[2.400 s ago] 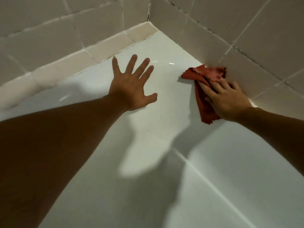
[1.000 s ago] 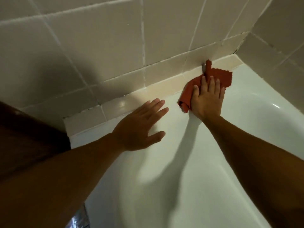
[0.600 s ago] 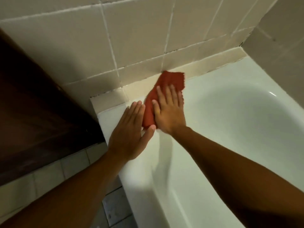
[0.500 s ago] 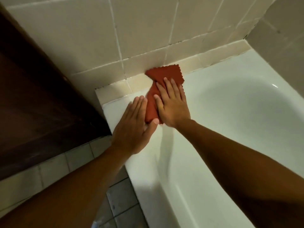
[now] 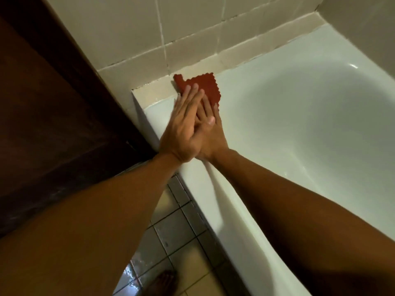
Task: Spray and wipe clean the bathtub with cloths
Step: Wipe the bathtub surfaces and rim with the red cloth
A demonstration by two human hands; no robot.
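Red cloth (image 5: pixel 201 88) is now at the left end of the bathtub (image 5: pixel 299 129) back rim. It lies flat in the corner where the rim meets the tile ledge (image 5: pixel 154 94), next to the dark wood panel (image 5: pixel 53 103). A couple of seconds ago it was in the far corner by the right wall, so it has run the full length of the back edge.

Other change: the left hand (image 5: pixel 183 129) was flat on the tub beside the cloth and is now stacked on top of the right hand (image 5: pixel 211 135). Both sets of fingers are straight and close together. The right hand's press the cloth down and the left's lie over them. Neither hand curls round or pinches the cloth.

My read: the back-rim pass is done, and the doubled hands mean extra pressure on this corner seam. The near rim and the basin look like what's left. No spray bottle in view. Floor tiles (image 5: pixel 177 231) look wet beside a bare foot (image 5: pixel 164 280), so slipping is a risk when leaning in.
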